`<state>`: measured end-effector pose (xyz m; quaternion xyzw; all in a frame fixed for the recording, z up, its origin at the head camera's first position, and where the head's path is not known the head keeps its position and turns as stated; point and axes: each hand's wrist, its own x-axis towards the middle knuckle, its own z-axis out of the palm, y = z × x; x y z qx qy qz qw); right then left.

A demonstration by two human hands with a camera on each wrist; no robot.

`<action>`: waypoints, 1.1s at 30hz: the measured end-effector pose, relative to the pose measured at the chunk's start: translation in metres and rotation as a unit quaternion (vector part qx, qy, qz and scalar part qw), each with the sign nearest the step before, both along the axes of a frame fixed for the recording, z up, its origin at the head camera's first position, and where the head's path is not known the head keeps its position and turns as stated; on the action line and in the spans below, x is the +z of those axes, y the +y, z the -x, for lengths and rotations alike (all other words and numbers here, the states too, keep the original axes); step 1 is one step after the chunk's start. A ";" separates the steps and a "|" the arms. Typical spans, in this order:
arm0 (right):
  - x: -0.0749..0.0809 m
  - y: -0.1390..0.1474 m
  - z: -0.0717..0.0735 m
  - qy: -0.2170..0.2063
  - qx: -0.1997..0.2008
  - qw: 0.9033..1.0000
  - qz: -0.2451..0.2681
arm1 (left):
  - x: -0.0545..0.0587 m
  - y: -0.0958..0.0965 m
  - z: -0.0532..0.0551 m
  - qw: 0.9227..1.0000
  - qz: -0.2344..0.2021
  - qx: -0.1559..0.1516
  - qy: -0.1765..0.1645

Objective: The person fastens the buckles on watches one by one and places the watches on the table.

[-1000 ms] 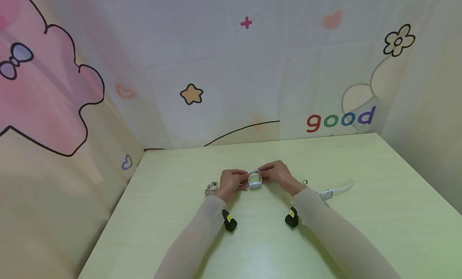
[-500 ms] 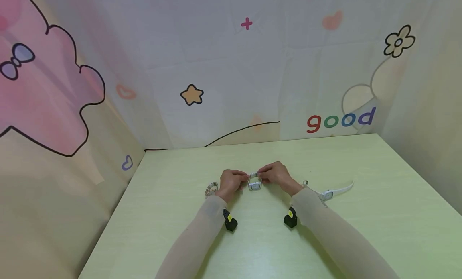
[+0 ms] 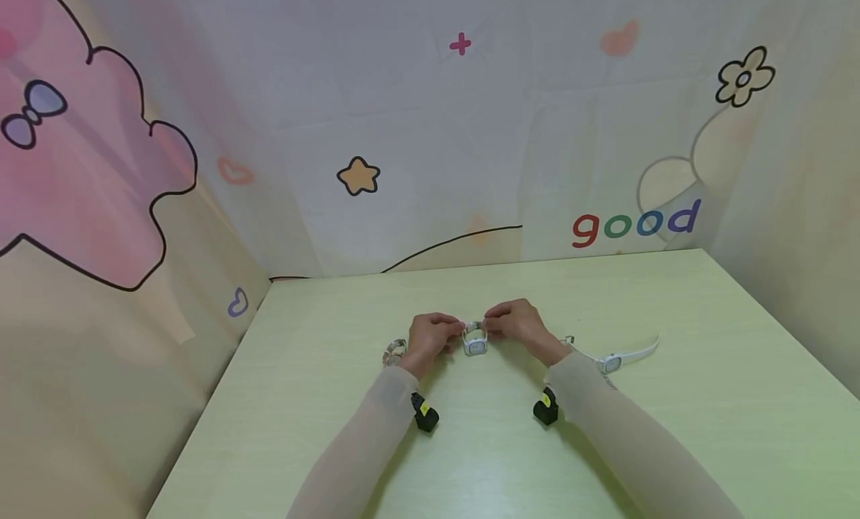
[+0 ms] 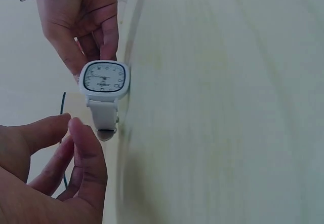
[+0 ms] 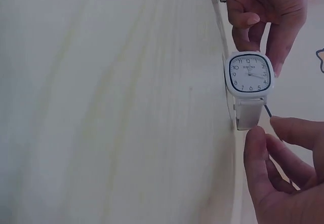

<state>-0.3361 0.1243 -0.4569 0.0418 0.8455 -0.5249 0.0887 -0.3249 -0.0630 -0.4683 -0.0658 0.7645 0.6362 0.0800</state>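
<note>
A white wristwatch [image 3: 476, 346] with a rounded-square dial is between both hands, its strap bent into a loop. From the left, my left hand [image 3: 426, 336] pinches the strap with thumb and forefinger. Opposite it, my right hand [image 3: 516, 319] pinches the strap's other side. Numbers and hands show on the watch's dial [image 5: 249, 75] in the right wrist view; in the left wrist view the same dial [image 4: 104, 77] appears upside down. Part of the strap is hidden behind the fingers.
A metallic-looking watch [image 3: 393, 353] lies by the left wrist, partly covered by it. Beyond the right sleeve, a white watch [image 3: 610, 363] lies stretched out on the pale table [image 3: 484, 459]. A patterned cloth [image 3: 430, 131] hangs behind the table.
The back of the watch's looped strap has dipped slightly toward the person since one second ago. Both hands stay nearly in place at the strap.
</note>
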 end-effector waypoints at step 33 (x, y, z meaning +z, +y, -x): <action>0.066 0.073 -0.055 0.071 0.040 0.997 -0.005 | 0.058 0.038 -0.039 0.992 -0.070 -0.084 0.068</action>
